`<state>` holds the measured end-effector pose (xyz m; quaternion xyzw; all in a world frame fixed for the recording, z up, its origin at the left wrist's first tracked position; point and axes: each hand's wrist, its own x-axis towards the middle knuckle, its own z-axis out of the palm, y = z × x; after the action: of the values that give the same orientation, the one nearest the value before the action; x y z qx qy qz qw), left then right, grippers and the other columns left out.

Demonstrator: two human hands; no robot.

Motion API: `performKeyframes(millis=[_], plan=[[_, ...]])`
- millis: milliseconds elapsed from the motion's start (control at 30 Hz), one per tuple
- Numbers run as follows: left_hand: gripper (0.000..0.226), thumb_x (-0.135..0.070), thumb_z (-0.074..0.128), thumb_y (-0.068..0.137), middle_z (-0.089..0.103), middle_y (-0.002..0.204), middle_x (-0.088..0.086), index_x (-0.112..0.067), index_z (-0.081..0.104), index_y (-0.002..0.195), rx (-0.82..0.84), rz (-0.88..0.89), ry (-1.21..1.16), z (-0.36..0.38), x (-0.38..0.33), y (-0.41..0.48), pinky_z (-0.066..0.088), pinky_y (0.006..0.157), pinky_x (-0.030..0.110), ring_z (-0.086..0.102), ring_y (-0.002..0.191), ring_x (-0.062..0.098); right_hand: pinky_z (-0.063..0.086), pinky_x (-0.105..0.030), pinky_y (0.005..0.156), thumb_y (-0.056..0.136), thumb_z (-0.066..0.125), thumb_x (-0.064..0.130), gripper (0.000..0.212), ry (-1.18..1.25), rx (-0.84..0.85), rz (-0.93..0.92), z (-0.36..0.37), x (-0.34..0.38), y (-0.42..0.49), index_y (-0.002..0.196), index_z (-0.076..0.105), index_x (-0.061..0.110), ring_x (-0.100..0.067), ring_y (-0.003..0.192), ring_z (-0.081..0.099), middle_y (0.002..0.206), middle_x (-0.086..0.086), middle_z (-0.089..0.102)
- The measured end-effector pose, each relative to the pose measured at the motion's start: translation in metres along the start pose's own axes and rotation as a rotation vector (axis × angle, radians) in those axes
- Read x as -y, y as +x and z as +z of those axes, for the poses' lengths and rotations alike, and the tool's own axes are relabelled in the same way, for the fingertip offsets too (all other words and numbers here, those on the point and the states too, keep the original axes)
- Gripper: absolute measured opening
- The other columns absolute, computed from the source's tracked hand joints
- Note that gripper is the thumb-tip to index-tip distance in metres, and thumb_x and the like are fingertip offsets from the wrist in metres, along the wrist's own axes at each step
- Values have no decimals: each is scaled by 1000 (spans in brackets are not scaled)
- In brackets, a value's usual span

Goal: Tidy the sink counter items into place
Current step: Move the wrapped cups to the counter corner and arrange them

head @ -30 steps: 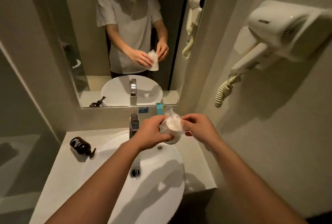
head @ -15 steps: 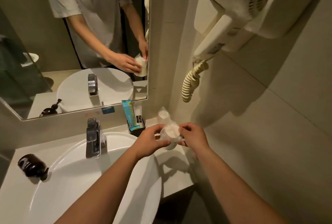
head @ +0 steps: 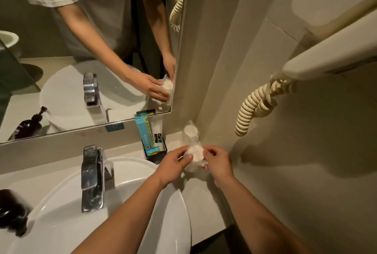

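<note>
A white cup in clear plastic wrap (head: 195,156) is low over the counter's back right corner, held from both sides. My left hand (head: 175,163) grips its left side and my right hand (head: 217,162) grips its right side. Just behind it, against the corner of the wall, stands a second wrapped white cup (head: 190,133). Whether the held cup touches the counter (head: 201,202) is hidden by my fingers. To the left, a black holder (head: 157,154) carries a blue packet (head: 145,133) and a white sachet.
A white basin (head: 163,209) with a chrome tap (head: 91,178) fills the counter's middle. A dark pump bottle (head: 12,211) lies at the far left. A wall hair dryer (head: 326,60) with a coiled cord (head: 255,104) hangs over the right side. The mirror (head: 81,49) is behind.
My hands carried the wrapped cup from over the basin rightward and down to the back right corner, close to the second cup. The view swung right and nearer.
</note>
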<state>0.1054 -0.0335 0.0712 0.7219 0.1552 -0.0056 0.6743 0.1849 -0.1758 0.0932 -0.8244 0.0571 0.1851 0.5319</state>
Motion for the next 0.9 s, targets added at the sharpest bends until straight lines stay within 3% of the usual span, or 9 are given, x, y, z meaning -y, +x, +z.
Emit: performKeyframes(millis=[67,167,267,333,433,533,700,900], plan=[[34,-18,61,101,71,126,-3,-21,64,135,-1,-13,3,2,7,10,50,102,28,65,117,13,61,-50,87,93,63,6,19,20,-23,22,5,-5,7,89,77,18,-30,91,72,93,-6,77],[36,-16,59,102,70,127,-1,-21,62,138,5,-25,10,5,15,23,49,103,30,65,118,14,61,-45,87,93,62,5,17,4,-54,18,10,-11,18,97,77,11,-29,92,71,96,-8,76],[36,-14,57,103,69,128,1,-19,61,138,12,-28,38,8,20,32,47,105,31,64,119,16,58,-25,71,92,61,3,18,-10,-82,5,13,-14,25,95,78,11,-25,86,71,90,-5,77],[36,-13,56,103,69,129,2,-18,60,139,15,-36,52,8,23,37,47,103,26,63,119,17,53,-19,66,91,61,3,19,-33,-99,-5,17,-15,29,94,78,12,-22,82,70,88,-3,76],[35,-12,54,103,68,127,1,-19,60,137,6,-37,67,8,28,44,44,90,8,63,117,15,53,-27,74,91,61,3,20,-66,-115,-4,24,-16,35,95,79,11,-23,84,70,89,-5,77],[36,-12,53,104,67,127,1,-22,59,138,-15,-48,73,10,32,47,42,86,3,62,115,14,48,-24,71,92,59,4,21,-104,-119,3,28,-18,40,99,78,9,-22,85,69,91,-5,76],[35,-15,50,105,67,128,4,-16,58,139,-21,-78,86,12,37,53,46,105,35,62,118,19,55,-32,78,92,58,2,21,-138,-128,10,32,-18,46,99,77,5,-27,88,71,92,-10,77],[41,-20,49,106,60,140,9,-14,50,147,-19,-132,155,16,43,59,41,112,44,56,126,23,56,-38,84,92,57,2,22,-208,-146,-6,36,-20,50,97,78,6,-29,89,70,93,-10,77]])
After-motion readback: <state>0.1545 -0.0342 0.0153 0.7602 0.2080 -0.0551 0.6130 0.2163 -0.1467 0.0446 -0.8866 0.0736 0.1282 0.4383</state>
